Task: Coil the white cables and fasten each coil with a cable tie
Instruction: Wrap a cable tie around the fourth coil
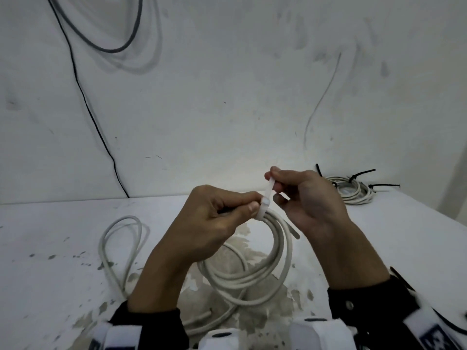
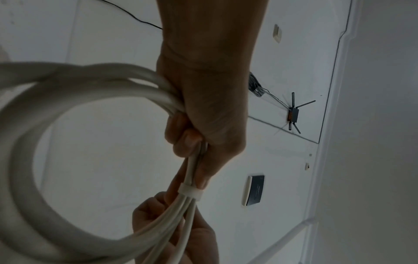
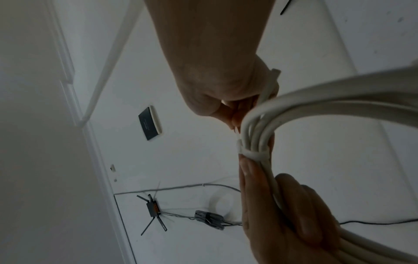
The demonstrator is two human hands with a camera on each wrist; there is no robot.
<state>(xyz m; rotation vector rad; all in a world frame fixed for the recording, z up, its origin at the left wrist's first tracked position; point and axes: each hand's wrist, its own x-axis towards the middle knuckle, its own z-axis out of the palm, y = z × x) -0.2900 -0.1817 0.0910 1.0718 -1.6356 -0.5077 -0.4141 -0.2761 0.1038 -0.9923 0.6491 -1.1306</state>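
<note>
We see two bare hands raised just above a stained white desk (image 1: 63, 248), working on a coil of thick white round cable (image 1: 280, 251). Our left hand (image 1: 214, 223) has its fingers curled round the gathered strands at the top of the coil, thumb pressed along them beside a translucent white plastic cable tie (image 1: 264, 205) that wraps the bundle. Our right hand (image 1: 310, 198) pinches the tie's free tail between thumb and forefinger, holding it up from the tie's head. The rest of the coil hangs down toward the desk beneath our wrists. A loose loop of white cable (image 1: 121, 238) lies on the desk to the left. At the far right rests another pale coiled cable bound with black cable ties (image 1: 353, 188).
</note>
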